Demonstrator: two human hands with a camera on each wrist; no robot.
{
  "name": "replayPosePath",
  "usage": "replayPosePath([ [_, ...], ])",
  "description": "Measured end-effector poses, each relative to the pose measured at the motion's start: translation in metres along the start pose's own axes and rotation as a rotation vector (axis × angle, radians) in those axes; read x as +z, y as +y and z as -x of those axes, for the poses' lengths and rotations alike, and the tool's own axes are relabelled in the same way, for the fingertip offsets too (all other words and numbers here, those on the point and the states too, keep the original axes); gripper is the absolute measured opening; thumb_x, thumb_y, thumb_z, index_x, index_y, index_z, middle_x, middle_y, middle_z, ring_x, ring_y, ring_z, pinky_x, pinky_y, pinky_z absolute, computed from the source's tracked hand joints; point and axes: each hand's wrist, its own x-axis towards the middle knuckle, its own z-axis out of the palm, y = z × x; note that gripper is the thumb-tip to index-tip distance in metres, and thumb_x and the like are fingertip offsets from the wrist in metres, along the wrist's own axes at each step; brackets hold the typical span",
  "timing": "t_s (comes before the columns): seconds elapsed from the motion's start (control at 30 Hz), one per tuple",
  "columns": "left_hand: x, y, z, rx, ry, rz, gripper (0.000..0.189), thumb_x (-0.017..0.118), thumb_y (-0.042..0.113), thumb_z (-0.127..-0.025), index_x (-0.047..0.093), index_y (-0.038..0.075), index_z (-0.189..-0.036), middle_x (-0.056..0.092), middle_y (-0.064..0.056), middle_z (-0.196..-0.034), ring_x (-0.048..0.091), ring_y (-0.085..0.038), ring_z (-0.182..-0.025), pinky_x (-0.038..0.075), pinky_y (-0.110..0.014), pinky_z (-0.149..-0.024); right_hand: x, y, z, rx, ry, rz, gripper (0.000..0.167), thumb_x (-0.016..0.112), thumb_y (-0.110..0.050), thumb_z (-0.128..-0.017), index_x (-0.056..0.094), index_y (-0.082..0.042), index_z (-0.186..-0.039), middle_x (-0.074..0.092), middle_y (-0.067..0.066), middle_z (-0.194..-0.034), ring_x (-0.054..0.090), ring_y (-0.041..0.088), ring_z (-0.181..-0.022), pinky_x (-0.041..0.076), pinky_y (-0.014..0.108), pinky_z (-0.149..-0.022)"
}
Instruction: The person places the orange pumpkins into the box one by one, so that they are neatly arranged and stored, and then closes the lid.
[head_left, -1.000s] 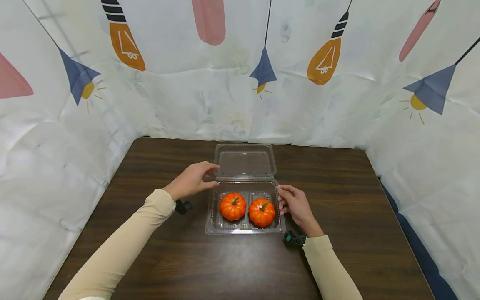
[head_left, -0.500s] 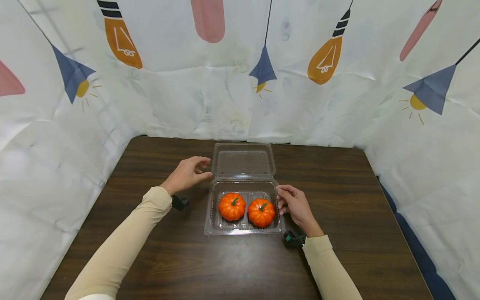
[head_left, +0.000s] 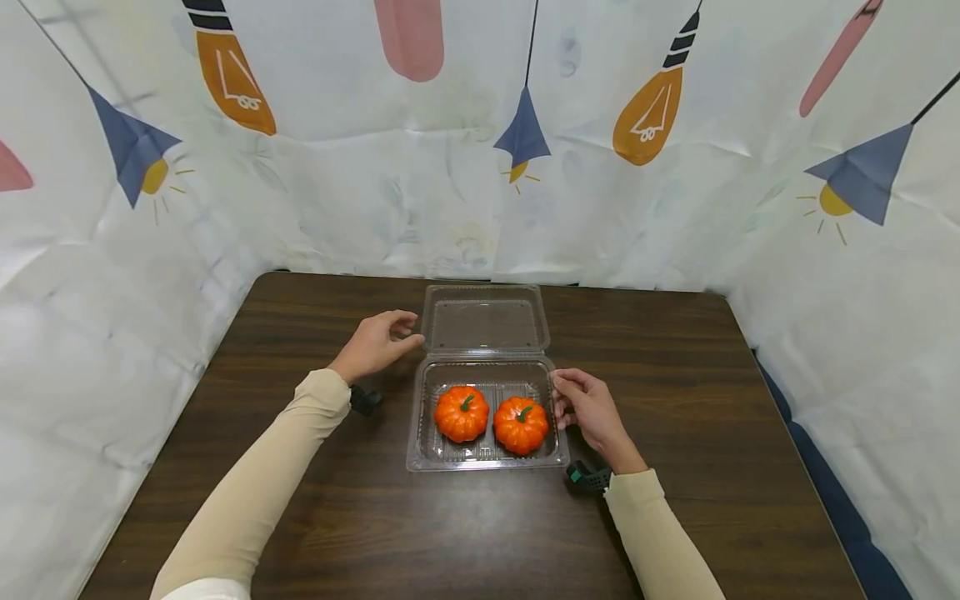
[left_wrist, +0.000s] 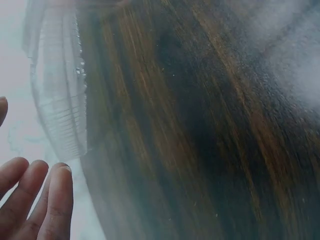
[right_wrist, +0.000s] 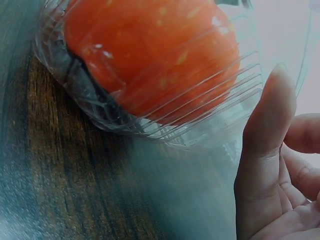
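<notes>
Head view: open clear container [head_left: 450,466] sits mid-table [head_left: 360,525], its lid [head_left: 486,325] folded back flat on the far side, so base is accessible from above. L pumpkin [head_left: 461,414] & R pumpkin [head_left: 521,426] sit side by side in base, upright w/ green stems up, prob. kept from rolling by the walls. R hand [head_left: 591,408] pinches base's R rim, thumb vs. fingers, prob. to steady the light plastic. L hand [head_left: 375,342] is beside lid's L edge, fingers relaxed, grasping nothing; contact unclear. L wrist view: fingertips just beside ribbed plastic, prob. lid, hand unclenched. R wrist view: thumb at rim, fingers behind; one pumpkin shows thru ribbed wall.
</notes>
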Motion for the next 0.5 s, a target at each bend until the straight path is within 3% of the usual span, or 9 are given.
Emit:
replayPosePath([
  [0.3, 0.008, -0.007, -0.012, -0.095, -0.015, 0.043, 0.061, 0.062, 0.037, -0.104, 0.048, 0.001, -0.151, 0.059, -0.023, -0.147, 0.064, -0.039, -0.128, 0.055, -0.056, -0.105, -0.001, 0.000, -0.001, 0.012, -0.004, 0.005, 0.033, 0.057, -0.023, -0.107, 0.060, 0.000, -0.131, 0.060, 0.001, -0.085, 0.056, 0.012, -0.060, 0.057, 0.024, -0.050],
  [0.5, 0.016, -0.012, -0.019, -0.121, -0.048, 0.058, 0.062, 0.053, 0.040, -0.107, 0.043, 0.000, -0.154, 0.058, -0.025, -0.146, 0.062, -0.042, -0.130, 0.054, -0.057, -0.105, -0.001, 0.000, -0.001, 0.019, -0.003, 0.016, 0.032, 0.056, -0.022, -0.108, 0.060, 0.000, -0.131, 0.060, 0.001, -0.085, 0.055, 0.012, -0.060, 0.057, 0.024, -0.051],
])
